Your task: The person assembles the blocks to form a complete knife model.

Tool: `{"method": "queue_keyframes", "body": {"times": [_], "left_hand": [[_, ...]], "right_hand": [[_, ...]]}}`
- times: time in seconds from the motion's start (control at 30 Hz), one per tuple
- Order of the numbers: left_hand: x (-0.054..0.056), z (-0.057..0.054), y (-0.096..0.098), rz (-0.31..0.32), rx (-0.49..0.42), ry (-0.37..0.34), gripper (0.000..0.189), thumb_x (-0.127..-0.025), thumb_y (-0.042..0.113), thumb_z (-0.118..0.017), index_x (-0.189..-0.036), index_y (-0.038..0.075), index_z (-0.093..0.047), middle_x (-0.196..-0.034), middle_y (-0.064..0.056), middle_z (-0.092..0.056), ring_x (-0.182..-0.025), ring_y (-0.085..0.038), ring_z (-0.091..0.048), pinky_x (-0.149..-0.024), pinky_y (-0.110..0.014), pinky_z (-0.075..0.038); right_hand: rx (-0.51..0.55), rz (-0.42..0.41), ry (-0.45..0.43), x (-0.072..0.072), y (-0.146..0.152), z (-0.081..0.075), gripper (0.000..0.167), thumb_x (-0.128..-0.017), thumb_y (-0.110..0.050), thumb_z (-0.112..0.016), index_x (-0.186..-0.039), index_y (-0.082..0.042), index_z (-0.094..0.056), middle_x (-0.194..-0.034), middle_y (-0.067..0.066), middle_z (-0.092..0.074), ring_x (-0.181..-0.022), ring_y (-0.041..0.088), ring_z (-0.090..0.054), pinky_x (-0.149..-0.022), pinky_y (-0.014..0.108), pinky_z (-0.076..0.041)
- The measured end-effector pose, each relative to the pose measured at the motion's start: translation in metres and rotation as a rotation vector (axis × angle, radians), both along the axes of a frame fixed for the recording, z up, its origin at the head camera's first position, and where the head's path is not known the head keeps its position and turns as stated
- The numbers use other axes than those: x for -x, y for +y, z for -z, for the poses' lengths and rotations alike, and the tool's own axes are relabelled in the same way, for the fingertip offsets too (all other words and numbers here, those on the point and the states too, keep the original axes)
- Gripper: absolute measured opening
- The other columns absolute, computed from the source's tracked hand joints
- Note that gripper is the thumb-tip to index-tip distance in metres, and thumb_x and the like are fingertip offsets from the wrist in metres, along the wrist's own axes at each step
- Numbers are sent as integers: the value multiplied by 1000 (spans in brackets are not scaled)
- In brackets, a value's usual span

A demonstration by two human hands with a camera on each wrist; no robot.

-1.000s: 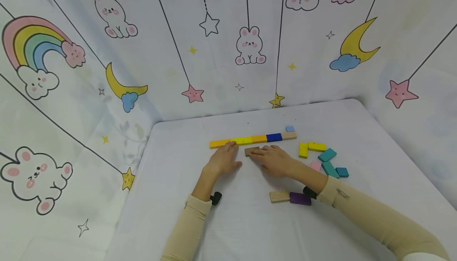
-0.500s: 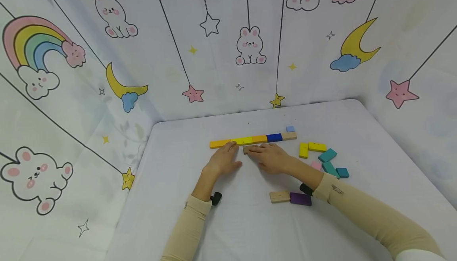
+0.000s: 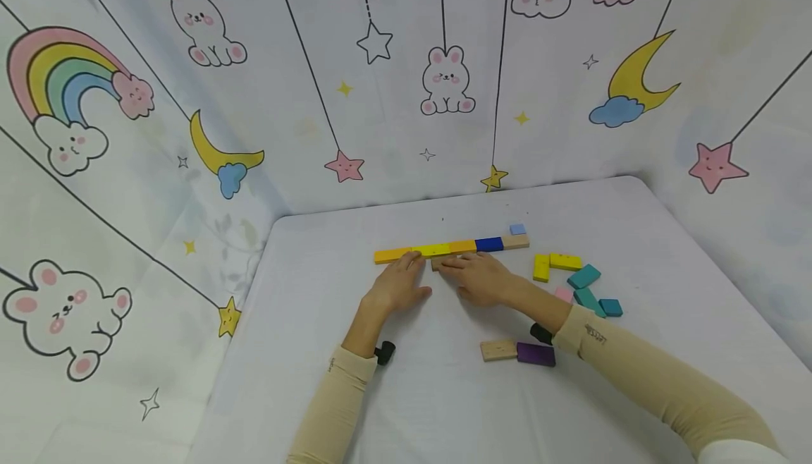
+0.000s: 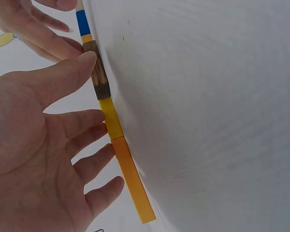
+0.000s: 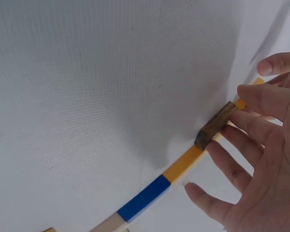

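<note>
A row of coloured wooden blocks runs along the far part of the table: a long orange block (image 3: 390, 257), a yellow block (image 3: 434, 249), a shorter orange block (image 3: 462, 246), a dark blue block (image 3: 489, 244) and a pale wood block (image 3: 516, 242). My left hand (image 3: 397, 284) rests its extended fingertips against the near side of the row, at the yellow and long orange blocks. A dark brown wood block (image 5: 215, 126) lies close against the row's near side. Fingertips of my right hand (image 3: 481, 281) touch it from the near side, its thumb held apart; in the head view they partly cover it.
A light blue block (image 3: 517, 229) lies behind the row's right end. To the right are yellow blocks (image 3: 565, 261), several teal blocks (image 3: 583, 277) and a partly hidden pink block (image 3: 563, 295). Nearer sit a pale wood block (image 3: 498, 350) and a purple block (image 3: 536, 354).
My right hand has slid the brown block slightly away from me, up to the row. The left hand stays in place.
</note>
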State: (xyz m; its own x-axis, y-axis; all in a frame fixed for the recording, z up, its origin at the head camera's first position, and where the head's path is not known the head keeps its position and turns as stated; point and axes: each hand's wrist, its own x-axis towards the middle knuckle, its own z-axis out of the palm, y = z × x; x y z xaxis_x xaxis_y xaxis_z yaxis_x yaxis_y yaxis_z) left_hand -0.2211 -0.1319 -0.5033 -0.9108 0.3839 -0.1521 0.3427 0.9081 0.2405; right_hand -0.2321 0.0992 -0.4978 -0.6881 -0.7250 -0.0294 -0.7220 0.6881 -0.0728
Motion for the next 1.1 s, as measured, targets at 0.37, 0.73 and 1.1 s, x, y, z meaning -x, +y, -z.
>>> {"method": "queue_keyframes", "body": {"times": [0.37, 0.73, 1.1], "left_hand": [[-1, -2, 0, 4, -6, 2, 72, -102, 44, -66, -161, 10, -40, -169, -8, -29, -154, -28, -33, -126, -45, -30], [0, 0, 0, -3, -8, 3, 73, -102, 45, -66, -161, 11, -40, -169, -7, -29, -153, -29, -34, -125, -45, -32], [0, 1, 0, -6, -5, 6, 73, -102, 44, -67, -161, 11, -39, -169, -6, -29, -153, -29, -35, -125, -45, -32]], "right_hand": [[10, 4, -8, 3, -1, 1, 62, -100, -22, -72, -156, -12, -49, -162, 7, -46, -143, 37, -47, -119, 58, -38], [-7, 2, 19, 3, -3, 1, 62, -98, -23, -73, -156, -12, -51, -161, 8, -47, -141, 37, -50, -117, 58, -41], [-16, 4, 9, 2, -4, -4, 61, -101, -28, -71, -156, -13, -50, -162, 7, -46, -144, 36, -48, -117, 59, -40]]}}
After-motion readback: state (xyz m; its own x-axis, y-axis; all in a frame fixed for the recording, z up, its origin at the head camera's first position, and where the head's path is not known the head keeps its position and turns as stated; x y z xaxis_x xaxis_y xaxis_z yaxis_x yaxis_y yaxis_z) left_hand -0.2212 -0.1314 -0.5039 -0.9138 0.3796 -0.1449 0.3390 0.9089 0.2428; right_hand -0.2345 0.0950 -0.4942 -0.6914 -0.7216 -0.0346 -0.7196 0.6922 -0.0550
